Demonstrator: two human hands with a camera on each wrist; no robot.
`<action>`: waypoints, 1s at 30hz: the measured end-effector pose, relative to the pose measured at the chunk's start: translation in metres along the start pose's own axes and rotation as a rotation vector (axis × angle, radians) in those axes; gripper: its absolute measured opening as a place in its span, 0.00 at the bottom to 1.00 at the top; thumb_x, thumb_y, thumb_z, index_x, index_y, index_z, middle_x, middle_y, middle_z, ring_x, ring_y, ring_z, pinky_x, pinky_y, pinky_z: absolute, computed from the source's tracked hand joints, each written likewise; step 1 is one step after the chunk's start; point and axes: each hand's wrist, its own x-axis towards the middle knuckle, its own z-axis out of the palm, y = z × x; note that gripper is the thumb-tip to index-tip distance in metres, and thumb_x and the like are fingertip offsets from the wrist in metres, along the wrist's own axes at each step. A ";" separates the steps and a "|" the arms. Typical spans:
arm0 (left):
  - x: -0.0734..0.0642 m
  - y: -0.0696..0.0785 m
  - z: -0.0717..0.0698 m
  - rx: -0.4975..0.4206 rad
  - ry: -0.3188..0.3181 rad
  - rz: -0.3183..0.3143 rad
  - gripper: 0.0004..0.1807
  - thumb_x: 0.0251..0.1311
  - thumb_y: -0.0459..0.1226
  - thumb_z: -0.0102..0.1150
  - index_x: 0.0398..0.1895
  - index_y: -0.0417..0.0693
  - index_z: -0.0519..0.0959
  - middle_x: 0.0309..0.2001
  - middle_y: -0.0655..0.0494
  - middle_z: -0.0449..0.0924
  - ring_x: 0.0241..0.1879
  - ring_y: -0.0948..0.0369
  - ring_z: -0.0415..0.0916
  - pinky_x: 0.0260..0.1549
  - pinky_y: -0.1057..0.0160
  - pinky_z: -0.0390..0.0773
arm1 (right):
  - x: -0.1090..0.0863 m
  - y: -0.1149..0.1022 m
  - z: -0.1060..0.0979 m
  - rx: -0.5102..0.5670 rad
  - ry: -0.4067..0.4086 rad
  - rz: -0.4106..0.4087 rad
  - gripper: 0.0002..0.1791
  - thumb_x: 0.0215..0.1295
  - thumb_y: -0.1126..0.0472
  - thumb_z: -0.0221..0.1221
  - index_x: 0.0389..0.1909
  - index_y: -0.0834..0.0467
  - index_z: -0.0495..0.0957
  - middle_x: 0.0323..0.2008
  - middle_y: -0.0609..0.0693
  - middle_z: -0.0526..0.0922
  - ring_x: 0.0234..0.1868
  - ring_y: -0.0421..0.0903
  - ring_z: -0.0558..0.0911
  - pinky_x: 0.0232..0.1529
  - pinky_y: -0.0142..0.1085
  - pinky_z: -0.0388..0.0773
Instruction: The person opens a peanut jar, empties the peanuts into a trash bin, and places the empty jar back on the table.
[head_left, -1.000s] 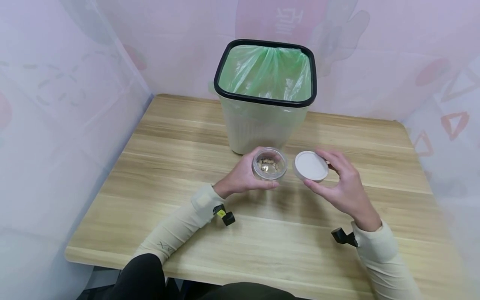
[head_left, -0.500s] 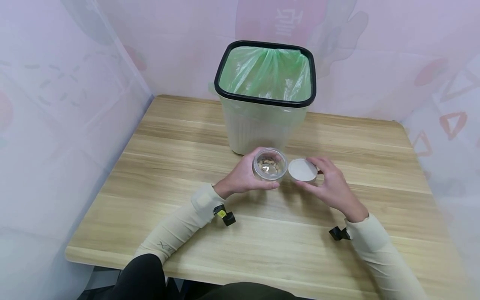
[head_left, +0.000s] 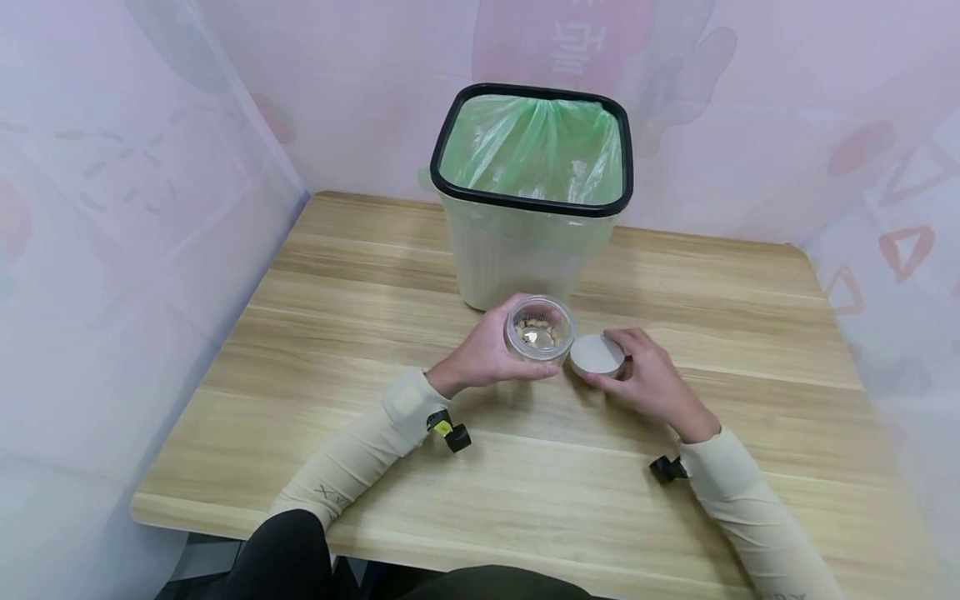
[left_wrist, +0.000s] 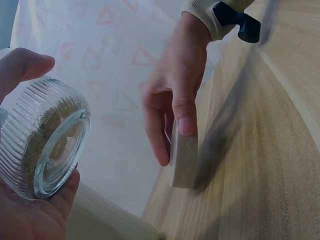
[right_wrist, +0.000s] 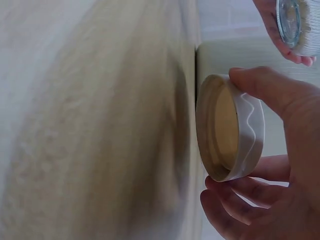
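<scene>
My left hand (head_left: 491,346) grips a clear ribbed glass jar (head_left: 539,354) above the table, in front of the bin. Through its mouth several small beige pieces (head_left: 557,335) show at the bottom; the left wrist view has the jar (left_wrist: 47,137) from below. To the right, my right hand (head_left: 651,379) pinches a round white lid (head_left: 597,354) by its rim between thumb and fingers. The lid (right_wrist: 230,130) has its hollow side facing down, close over the table, in the right wrist view. Jar and lid sit side by side in the head view.
A pale bin (head_left: 517,258) with a black rim and a green liner bag (head_left: 532,150) stands at the back of the wooden table (head_left: 360,292). Printed cloth walls (head_left: 360,100) enclose the table's back and sides. Both wrists wear small black cameras (head_left: 456,437).
My right hand has lowered the lid toward the table and brought it left, nearer the jar. The left hand and the jar have stayed in place.
</scene>
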 end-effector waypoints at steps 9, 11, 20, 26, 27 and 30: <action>0.000 -0.001 -0.001 0.006 0.006 0.006 0.43 0.44 0.33 0.85 0.66 0.45 0.74 0.59 0.54 0.83 0.62 0.60 0.78 0.72 0.57 0.73 | 0.000 0.004 0.003 -0.032 -0.026 -0.005 0.44 0.58 0.49 0.78 0.67 0.69 0.74 0.59 0.66 0.80 0.56 0.63 0.83 0.54 0.57 0.83; 0.000 -0.001 -0.001 0.005 0.006 0.004 0.43 0.44 0.33 0.85 0.66 0.45 0.74 0.59 0.54 0.83 0.62 0.60 0.78 0.71 0.57 0.73 | 0.000 0.004 0.003 -0.038 -0.033 -0.005 0.44 0.56 0.50 0.79 0.67 0.70 0.74 0.59 0.66 0.80 0.56 0.63 0.83 0.54 0.57 0.83; 0.002 -0.001 0.000 0.005 -0.007 0.004 0.43 0.44 0.34 0.85 0.66 0.45 0.74 0.59 0.53 0.83 0.62 0.60 0.78 0.71 0.57 0.73 | 0.000 0.004 0.007 -0.056 -0.049 0.005 0.46 0.53 0.51 0.81 0.68 0.71 0.73 0.59 0.66 0.79 0.56 0.63 0.82 0.55 0.57 0.82; 0.004 -0.001 -0.001 0.011 -0.001 0.005 0.43 0.44 0.34 0.85 0.66 0.45 0.74 0.59 0.54 0.83 0.62 0.60 0.78 0.71 0.58 0.73 | 0.000 0.003 0.007 -0.065 -0.066 0.014 0.48 0.55 0.52 0.80 0.69 0.72 0.70 0.60 0.66 0.78 0.57 0.63 0.81 0.57 0.57 0.82; 0.004 -0.001 -0.001 0.014 0.004 0.005 0.43 0.44 0.34 0.85 0.66 0.46 0.74 0.59 0.54 0.83 0.62 0.61 0.78 0.71 0.58 0.73 | 0.000 0.003 0.007 -0.068 -0.069 0.012 0.48 0.55 0.52 0.80 0.70 0.72 0.70 0.61 0.66 0.78 0.57 0.63 0.80 0.57 0.57 0.82; 0.005 0.003 -0.002 0.025 0.020 0.009 0.43 0.44 0.34 0.86 0.66 0.47 0.74 0.59 0.55 0.83 0.61 0.61 0.78 0.70 0.58 0.74 | 0.000 0.003 0.007 -0.074 -0.078 0.009 0.48 0.56 0.52 0.79 0.70 0.72 0.69 0.61 0.67 0.78 0.58 0.63 0.80 0.58 0.56 0.82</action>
